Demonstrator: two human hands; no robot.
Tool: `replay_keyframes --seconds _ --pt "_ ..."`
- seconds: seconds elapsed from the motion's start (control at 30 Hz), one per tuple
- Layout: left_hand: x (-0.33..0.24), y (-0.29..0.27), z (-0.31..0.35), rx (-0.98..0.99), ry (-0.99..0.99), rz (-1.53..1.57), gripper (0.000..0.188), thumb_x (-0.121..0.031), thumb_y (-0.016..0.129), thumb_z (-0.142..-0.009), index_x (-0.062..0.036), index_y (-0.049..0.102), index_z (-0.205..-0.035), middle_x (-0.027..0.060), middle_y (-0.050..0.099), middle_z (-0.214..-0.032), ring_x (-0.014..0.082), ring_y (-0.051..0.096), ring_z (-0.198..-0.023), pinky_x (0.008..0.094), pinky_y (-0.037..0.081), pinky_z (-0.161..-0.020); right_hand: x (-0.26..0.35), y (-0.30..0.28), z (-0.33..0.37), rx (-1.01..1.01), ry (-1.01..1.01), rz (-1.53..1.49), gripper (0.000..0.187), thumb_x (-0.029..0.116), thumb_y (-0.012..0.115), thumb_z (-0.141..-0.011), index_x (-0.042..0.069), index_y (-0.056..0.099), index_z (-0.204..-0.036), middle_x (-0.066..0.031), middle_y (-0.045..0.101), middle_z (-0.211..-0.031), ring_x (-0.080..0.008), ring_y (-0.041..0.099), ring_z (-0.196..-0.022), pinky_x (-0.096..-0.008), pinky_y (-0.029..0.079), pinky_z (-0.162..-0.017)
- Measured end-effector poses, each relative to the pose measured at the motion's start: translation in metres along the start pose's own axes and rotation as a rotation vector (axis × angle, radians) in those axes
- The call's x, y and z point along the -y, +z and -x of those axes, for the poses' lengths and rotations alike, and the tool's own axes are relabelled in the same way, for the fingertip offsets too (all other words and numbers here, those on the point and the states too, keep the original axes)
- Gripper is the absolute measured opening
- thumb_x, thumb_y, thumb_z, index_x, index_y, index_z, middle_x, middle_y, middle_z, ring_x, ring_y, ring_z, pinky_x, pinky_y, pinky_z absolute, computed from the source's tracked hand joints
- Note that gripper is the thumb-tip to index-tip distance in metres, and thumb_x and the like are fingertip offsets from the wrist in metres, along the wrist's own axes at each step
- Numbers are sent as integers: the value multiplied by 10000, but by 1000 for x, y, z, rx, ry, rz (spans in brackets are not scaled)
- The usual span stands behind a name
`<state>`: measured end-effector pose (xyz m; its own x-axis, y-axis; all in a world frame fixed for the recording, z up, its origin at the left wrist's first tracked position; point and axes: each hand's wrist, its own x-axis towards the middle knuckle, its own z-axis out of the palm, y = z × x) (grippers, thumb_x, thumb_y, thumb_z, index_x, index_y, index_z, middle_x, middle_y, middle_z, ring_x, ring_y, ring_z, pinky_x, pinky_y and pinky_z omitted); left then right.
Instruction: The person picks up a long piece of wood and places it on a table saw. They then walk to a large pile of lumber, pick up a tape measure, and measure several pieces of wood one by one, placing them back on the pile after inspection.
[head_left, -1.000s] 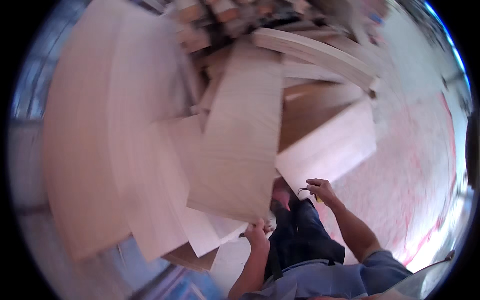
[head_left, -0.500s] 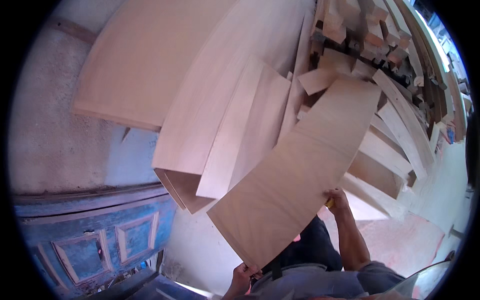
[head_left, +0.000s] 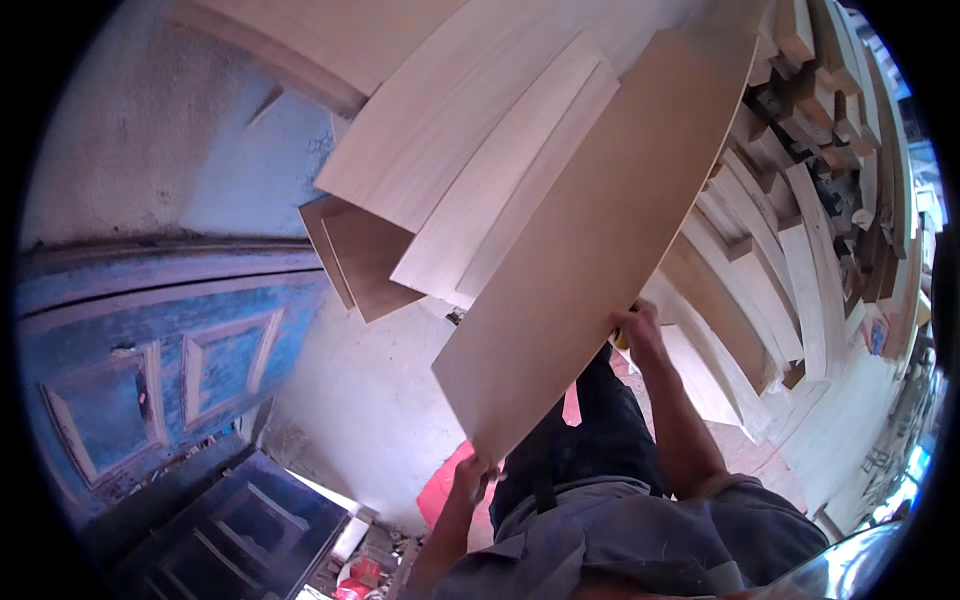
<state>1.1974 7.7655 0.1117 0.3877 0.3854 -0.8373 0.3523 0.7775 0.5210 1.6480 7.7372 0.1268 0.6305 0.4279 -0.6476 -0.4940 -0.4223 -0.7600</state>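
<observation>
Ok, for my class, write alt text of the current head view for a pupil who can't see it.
A person's left hand grips the lower corner of a long wooden board, while the right hand, with a small yellow object, is at its right edge. Pale panels are left of it, stacked timber right, blue panelled woodwork far left.

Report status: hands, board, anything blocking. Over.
Left hand on near corner of board; right hand at right edge, with something yellow. Board held slanted. Possibly crowding: other boards left, planks right.
</observation>
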Motion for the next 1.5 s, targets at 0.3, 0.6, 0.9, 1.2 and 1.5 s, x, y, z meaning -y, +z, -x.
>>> replay_keyframes --seconds 0.3,0.6,0.9,1.2,1.5 --pt "-114 -61 -289 -561 433 -1236 793 -424 686 -882 56 384 -1436 270 484 -1405 419 469 -1286 479 371 -1090 -49 8 -126 -148 -2 140 266 106 675 -663 -57 652 -872 -109 623 -751 -208 612 -644 -346 497 -597" --pt "-278 -17 -408 -767 212 -1443 843 -417 732 -801 -37 383 -1467 211 475 -1452 382 395 -1385 500 211 -1193 -103 12 -140 -151 146 142 307 34 701 -673 -49 717 -968 -93 699 -831 -186 658 -767 -336 517 -718" --pt "-233 60 -285 -602 373 -1388 175 -93 624 -856 -8 663 -1003 195 658 -993 366 617 -988 450 487 -874 -90 -31 -101 -196 129 134 210 95 693 -696 -48 700 -850 -72 657 -736 -160 605 -629 -310 463 -572" --pt "-153 159 -171 -437 468 -1430 97 -50 625 -771 -46 565 -847 133 578 -860 350 572 -855 468 474 -754 -64 -51 -69 -157 145 188 155 74 641 -695 -36 685 -795 -71 628 -659 -158 579 -539 -303 424 -476" --pt "-158 86 -225 -336 599 -1370 117 -89 626 -844 -14 613 -933 158 604 -915 356 593 -883 498 487 -784 -66 -1 -103 -88 65 275 196 80 668 -682 -45 658 -834 -63 619 -726 -164 579 -612 -321 428 -537"
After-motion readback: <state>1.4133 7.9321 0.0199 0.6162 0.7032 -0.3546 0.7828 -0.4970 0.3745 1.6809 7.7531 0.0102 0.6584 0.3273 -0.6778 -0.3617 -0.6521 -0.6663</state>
